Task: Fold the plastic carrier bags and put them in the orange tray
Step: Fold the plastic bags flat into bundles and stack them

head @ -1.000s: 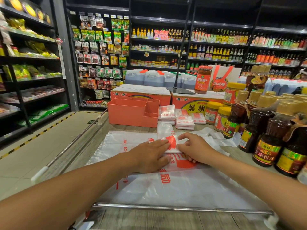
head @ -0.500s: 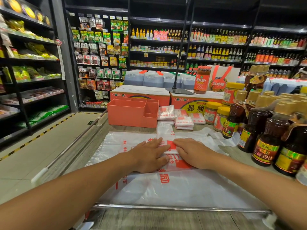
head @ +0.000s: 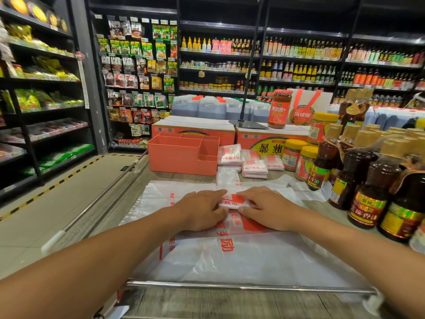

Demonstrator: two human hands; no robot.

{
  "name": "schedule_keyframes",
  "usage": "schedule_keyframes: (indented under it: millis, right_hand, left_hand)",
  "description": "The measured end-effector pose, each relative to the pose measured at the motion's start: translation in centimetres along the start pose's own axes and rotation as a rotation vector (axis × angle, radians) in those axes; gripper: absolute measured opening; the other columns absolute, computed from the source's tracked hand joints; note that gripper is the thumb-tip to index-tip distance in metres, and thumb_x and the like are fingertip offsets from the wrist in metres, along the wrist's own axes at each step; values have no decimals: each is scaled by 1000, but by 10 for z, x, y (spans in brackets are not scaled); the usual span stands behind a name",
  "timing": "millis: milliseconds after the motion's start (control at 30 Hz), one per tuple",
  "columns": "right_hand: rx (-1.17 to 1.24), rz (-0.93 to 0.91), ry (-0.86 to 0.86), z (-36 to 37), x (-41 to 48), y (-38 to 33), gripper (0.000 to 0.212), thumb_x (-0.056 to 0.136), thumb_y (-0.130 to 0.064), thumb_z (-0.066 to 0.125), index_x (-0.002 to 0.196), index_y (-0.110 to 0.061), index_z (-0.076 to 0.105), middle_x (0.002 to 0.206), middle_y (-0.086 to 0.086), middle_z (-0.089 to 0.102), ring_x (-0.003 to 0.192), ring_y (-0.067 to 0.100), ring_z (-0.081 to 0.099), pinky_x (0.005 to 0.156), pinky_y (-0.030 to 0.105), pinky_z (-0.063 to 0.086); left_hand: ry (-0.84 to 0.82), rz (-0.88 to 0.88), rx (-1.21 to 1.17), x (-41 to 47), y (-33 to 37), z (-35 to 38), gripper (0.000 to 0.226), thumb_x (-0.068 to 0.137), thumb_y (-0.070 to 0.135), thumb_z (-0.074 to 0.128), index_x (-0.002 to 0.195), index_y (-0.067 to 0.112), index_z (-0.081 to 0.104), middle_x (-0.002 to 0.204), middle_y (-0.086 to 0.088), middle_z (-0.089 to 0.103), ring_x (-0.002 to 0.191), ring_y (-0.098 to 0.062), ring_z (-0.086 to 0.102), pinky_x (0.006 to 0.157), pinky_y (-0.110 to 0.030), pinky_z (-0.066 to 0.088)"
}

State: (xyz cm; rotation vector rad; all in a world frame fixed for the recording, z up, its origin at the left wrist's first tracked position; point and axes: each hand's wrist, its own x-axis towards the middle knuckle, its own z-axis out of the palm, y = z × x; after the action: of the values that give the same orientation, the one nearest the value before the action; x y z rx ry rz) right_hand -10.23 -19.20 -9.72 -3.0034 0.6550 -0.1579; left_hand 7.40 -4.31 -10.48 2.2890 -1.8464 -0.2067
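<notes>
Left hand (head: 202,211) and right hand (head: 268,208) press flat, straight fingers on the part-folded bag (head: 234,201), which lies on loose bags (head: 241,261) on the bench (head: 184,177), near the orange tray (head: 181,157). Best squeeze the air out, then crease sharply.

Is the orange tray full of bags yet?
Not full: nothing shows inside the tray, though its floor is hidden. Folded bags lie stacked beside it.

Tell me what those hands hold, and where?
Nothing gripped: left hand and right hand press the near end of the folded white-and-red plastic carrier bag.
</notes>
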Motion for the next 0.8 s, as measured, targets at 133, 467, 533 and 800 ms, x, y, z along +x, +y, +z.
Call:
schedule_keyframes:
  millis: [133,467,533,800]
  right_hand:
    - [103,-13,79,-8,-4,-3,51,104,-56,40,146,-31,52,144,-7,58,127,14,52,106,35,42]
    - [281,-15,120,-13,-5,0,27,94,-31,65,117,-45,61,98,-21,67,89,-6,61,76,17,49]
    - [330,-11,147,-12,-4,0,10,97,-33,62,103,-41,64,93,-18,69,86,-2,64,74,24,54]
    - [538,108,165,-7,1,-3,10,101,-31,62,98,-23,67,86,-7,72,77,8,67,68,28,55]
  left_hand:
    - [110,-20,-38,0,-1,-2,63,102,48,50,159,32,27,154,-1,49,134,-25,50,110,-41,42]
    - [283,-3,-178,-1,-5,-6,7,101,29,55,106,32,58,101,12,62,99,-19,62,84,-36,52]
    - [297,4,-226,0,-5,-6,10,101,28,57,100,38,53,96,14,64,91,-14,63,80,-32,53]
    - [278,-56,-459,2,-5,-6,5,97,29,65,99,32,66,82,7,76,74,-4,71,78,-38,60]
